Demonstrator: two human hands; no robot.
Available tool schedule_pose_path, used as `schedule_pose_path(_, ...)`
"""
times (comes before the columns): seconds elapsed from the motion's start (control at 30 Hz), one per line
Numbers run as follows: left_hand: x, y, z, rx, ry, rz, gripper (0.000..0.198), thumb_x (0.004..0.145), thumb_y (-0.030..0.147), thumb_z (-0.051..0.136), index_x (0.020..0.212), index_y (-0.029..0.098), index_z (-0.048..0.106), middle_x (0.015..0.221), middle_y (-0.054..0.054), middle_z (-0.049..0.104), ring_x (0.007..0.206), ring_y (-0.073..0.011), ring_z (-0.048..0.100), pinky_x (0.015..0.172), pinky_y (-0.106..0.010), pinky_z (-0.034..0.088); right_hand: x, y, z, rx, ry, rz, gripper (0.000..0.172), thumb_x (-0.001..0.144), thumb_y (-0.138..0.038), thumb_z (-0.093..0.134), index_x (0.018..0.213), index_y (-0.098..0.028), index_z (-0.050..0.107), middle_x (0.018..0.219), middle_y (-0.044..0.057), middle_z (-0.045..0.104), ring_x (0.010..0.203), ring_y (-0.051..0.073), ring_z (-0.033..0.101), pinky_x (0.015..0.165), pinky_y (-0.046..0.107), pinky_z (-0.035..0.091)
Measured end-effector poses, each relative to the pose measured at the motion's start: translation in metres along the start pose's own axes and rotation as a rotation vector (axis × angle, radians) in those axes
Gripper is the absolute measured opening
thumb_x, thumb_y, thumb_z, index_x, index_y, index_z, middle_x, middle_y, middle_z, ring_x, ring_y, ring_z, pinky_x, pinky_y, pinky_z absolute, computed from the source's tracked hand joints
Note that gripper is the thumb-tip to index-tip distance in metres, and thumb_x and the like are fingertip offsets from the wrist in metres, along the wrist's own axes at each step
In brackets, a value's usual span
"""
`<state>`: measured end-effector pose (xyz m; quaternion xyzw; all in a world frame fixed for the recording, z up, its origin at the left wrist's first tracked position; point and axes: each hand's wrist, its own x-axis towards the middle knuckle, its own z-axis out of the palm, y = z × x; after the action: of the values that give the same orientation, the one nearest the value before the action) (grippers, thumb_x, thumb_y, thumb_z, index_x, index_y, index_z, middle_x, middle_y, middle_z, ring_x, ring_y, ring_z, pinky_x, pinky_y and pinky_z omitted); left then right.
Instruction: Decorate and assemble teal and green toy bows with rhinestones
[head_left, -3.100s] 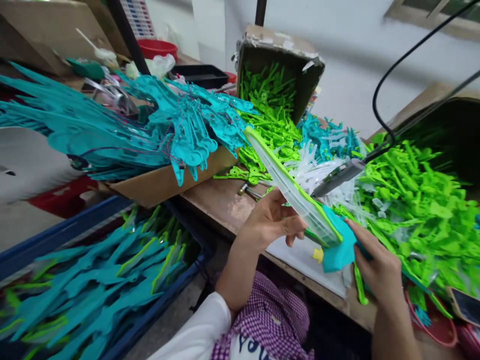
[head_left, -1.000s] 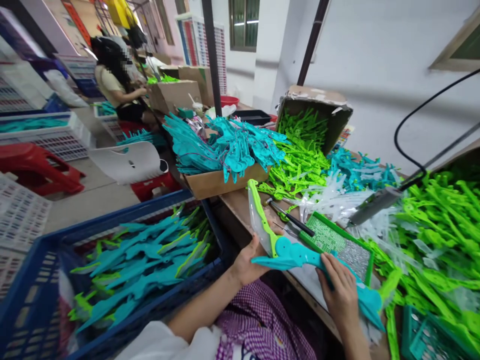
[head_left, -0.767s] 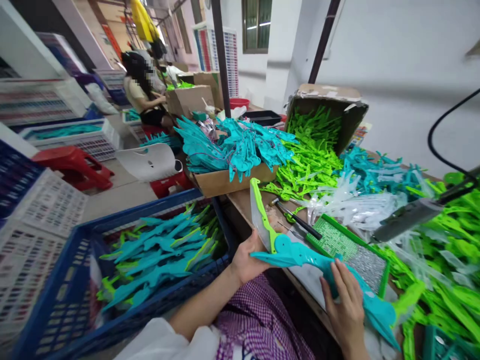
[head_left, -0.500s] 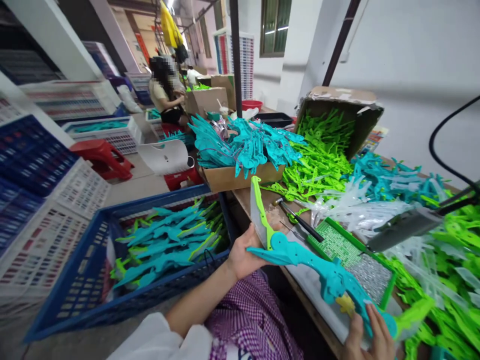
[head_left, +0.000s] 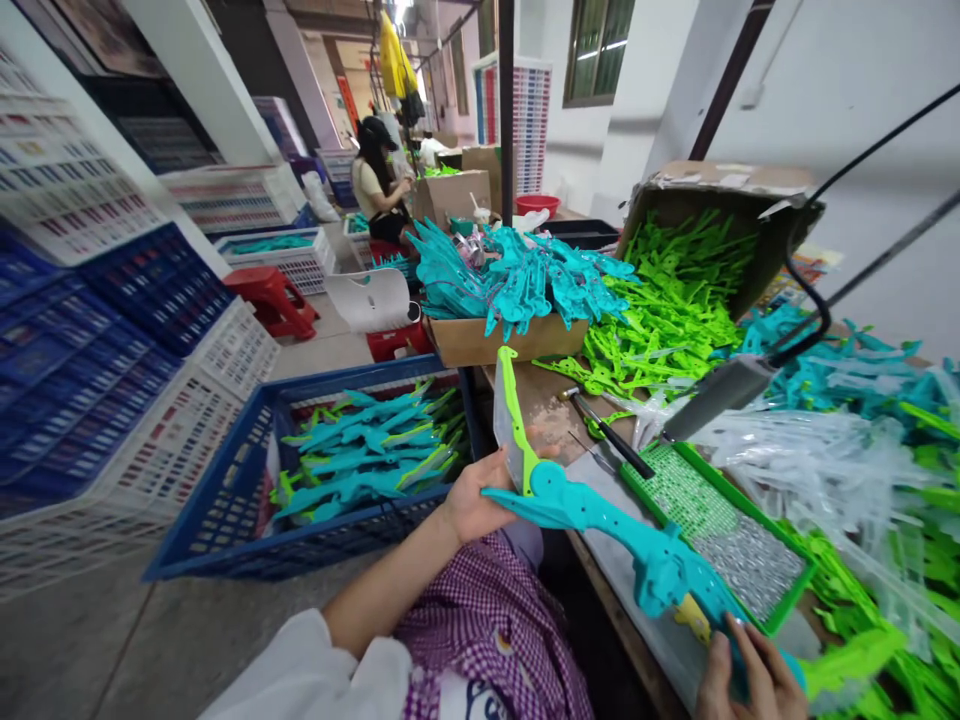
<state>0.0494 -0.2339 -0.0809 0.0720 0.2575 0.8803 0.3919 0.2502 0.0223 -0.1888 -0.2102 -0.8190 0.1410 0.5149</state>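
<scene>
A long, bow-shaped teal and green plastic toy part (head_left: 622,530) stretches across my lap and the table edge. My left hand (head_left: 480,497) is closed around its near-left end, where a green arm with a clear strip points upward. At the other end my right hand (head_left: 750,672) grips the teal body, fingers on top, beside another green arm. A small yellow piece (head_left: 694,617) shows under the teal body, partly hidden. Just behind the part lies a green tray (head_left: 808,580) of small silvery pieces, with a black-handled tool (head_left: 615,437) across its left end.
To my left a blue crate (head_left: 217,520) holds several similar teal and green parts. Ahead, a cardboard box (head_left: 502,345) overflows with teal pieces, beside piled green pieces (head_left: 675,310). A grey tool (head_left: 724,395) on a cable hangs over clear strips (head_left: 832,460). Farther off, a person (head_left: 379,195) sits.
The view has turned slightly left, so the surroundings appear farther right. Both hands keep hold of the toy part, which stays in nearly the same pose.
</scene>
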Motion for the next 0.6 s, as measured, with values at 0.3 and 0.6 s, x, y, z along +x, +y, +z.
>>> schedule_pose_path(0.3, 0.015, 0.015, -0.002, 0.363, 0.157, -0.101, 0.062, 0.08, 0.034, 0.071, 0.136, 0.027, 0.044, 0.104, -0.005, 0.068, 0.082, -0.0188, 0.067, 0.074, -0.032, 0.051, -0.009, 0.009, 0.012, -0.035, 0.003, 0.037, 0.026, 0.081, -0.024, 0.067, 0.104, -0.014, 0.072, 0.1, 0.012, 0.07, 0.087, 0.025, 0.067, 0.081, 0.041, 0.055)
schedule_pose_path(0.6, 0.037, 0.011, -0.043, 0.453, 0.246, -0.193, 0.063, 0.061, 0.029, 0.087, 0.113, 0.019, 0.052, 0.09, -0.001, 0.064, 0.076, -0.0129, 0.062, 0.067, -0.023, 0.047, -0.007, 0.006, 0.017, -0.082, -0.021, 0.095, 0.027, 0.082, -0.03, 0.064, 0.103, -0.015, 0.073, 0.097, 0.011, 0.07, 0.084, 0.025, 0.066, 0.083, 0.042, 0.053)
